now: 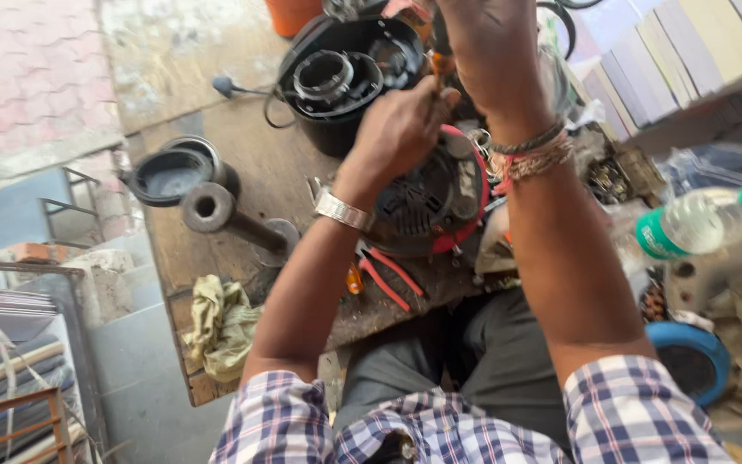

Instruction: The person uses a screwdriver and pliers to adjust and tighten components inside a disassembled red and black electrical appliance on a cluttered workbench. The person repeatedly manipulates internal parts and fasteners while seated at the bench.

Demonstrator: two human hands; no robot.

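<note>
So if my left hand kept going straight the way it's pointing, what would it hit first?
Probably the orange-handled tool that the left hand already touches; beyond it, the black round housing. Depth is hard to judge.

Your bench (242, 172): worn wood, stained, scratched. Red brick paving (27, 69) beyond, upper left, in flat daylight. Grey concrete floor (130, 361) below bench edge. Metal rack (10, 378) with stacked strips at your lower left. Shelf (689, 94) of upright boxes at upper right.
</note>
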